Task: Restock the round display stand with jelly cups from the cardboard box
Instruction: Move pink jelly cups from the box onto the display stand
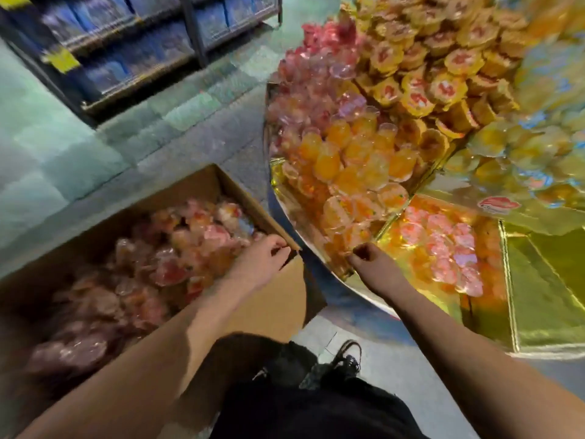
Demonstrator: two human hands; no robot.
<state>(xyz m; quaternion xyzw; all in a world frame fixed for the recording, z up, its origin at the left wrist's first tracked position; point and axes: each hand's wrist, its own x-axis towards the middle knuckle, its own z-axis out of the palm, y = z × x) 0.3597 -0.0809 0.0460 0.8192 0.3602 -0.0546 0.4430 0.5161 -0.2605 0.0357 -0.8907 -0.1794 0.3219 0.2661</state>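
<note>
Dozens of clear pink and orange jelly cups (164, 258) fill the cardboard box (196, 182) beside the left hand (266, 258), fingers curled on its corner; the right hand (364, 255) is fisted at the round display stand's rim (304, 223), grip unclear.

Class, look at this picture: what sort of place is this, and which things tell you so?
Most likely a shop floor. A round display stand is piled with jelly cups, a cardboard box of stock sits beside it, and stocked shelves stand behind.

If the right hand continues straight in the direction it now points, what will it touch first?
Most likely the orange jelly cups in the near compartment of the round display stand. The right hand points up and slightly left, already at their edge; blur hides whether it touches them.
</note>
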